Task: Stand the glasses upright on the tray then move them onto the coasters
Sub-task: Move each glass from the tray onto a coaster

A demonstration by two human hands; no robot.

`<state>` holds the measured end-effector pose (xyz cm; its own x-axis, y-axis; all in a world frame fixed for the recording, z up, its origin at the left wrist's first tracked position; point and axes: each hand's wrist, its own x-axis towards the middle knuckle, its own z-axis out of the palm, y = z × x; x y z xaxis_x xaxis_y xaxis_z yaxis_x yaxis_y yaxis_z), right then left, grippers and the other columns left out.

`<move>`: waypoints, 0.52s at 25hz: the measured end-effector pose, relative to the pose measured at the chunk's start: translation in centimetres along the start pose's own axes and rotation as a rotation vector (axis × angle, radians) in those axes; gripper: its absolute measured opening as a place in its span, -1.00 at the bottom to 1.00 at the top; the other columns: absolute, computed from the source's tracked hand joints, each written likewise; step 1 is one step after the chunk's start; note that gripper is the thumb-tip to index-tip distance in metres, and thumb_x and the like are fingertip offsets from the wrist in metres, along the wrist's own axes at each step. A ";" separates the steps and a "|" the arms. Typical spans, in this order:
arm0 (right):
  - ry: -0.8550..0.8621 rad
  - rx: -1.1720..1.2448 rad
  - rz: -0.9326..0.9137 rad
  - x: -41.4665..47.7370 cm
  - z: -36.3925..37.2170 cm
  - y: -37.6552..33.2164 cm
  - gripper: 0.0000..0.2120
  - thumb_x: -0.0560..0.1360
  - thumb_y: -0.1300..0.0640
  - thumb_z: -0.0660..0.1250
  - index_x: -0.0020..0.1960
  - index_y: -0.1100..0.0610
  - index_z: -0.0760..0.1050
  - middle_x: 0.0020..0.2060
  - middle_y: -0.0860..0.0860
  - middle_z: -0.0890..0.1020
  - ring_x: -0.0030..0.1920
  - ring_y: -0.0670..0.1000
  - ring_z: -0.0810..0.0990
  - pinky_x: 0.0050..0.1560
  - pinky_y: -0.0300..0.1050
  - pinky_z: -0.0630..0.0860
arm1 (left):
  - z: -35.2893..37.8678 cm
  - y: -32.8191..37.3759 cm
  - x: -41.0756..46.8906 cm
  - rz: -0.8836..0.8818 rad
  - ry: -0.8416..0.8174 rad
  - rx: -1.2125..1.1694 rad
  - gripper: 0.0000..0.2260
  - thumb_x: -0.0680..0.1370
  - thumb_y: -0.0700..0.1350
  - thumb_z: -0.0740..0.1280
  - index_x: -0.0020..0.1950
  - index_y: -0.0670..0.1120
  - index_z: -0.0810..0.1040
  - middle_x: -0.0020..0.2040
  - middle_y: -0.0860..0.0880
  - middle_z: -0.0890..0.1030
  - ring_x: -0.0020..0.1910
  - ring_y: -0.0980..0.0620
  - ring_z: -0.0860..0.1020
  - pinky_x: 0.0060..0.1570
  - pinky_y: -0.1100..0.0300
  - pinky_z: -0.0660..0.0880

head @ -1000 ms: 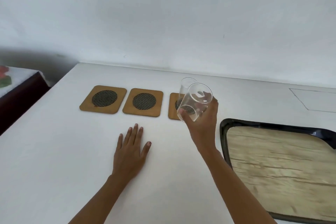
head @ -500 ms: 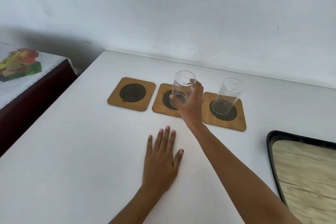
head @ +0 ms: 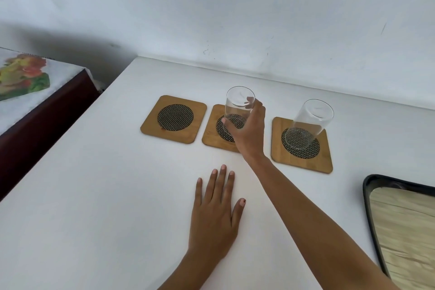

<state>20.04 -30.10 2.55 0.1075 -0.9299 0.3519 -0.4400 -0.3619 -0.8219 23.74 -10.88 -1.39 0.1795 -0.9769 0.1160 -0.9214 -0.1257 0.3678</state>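
now: second glass going down on the middle coaster (head: 213, 138).
right hand (head: 250, 132) wraps the glass (head: 239, 107) upright over the mesh; left hand (head: 215, 214) lies flat, fingers spread, on the table (head: 94, 195). first glass (head: 308, 125) stands on the right coaster (head: 324, 162) (left coaster (head: 174, 119) bare). seat the base flat and centred before letting go.
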 end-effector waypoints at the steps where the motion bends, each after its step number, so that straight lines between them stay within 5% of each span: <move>1: 0.002 -0.006 -0.002 0.0 0.0 0.0 -0.33 0.33 0.01 0.55 0.30 0.14 0.31 0.09 -0.07 0.34 0.14 0.14 0.48 0.18 0.12 0.48 | 0.0 0.0 0.0 -0.002 0.000 -0.002 -0.47 0.57 0.21 -0.25 0.52 0.08 -0.15 0.57 0.07 -0.09 0.52 0.09 -0.17 0.46 -0.04 -0.18; 10: -0.073 -0.017 0.032 -0.2 -0.5 -0.5 -0.20 0.32 0.00 0.57 0.40 0.19 0.23 0.22 0.07 0.38 0.24 0.14 0.41 0.28 0.13 0.42 | -0.1 0.0 0.0 -0.008 -0.013 -0.011 -0.47 0.57 0.22 -0.27 0.52 0.11 -0.18 0.56 0.10 -0.13 0.51 0.15 -0.23 0.49 -0.01 -0.22; 13: -0.068 0.050 0.070 -0.9 -1.6 -1.3 -0.12 0.32 0.01 0.58 0.45 0.19 0.17 0.28 0.12 0.34 0.30 0.08 0.36 0.33 -0.13 0.39 | -0.3 0.2 -0.1 -0.006 -0.003 -0.013 -0.47 0.56 0.22 -0.26 0.52 0.10 -0.15 0.56 0.10 -0.11 0.51 0.13 -0.21 0.52 -0.03 -0.20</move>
<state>19.07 -28.63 4.05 0.1388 -0.9548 0.2628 -0.4040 -0.2968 -0.8652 23.69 -10.79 -1.03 0.1843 -0.9766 0.1108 -0.9158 -0.1297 0.3802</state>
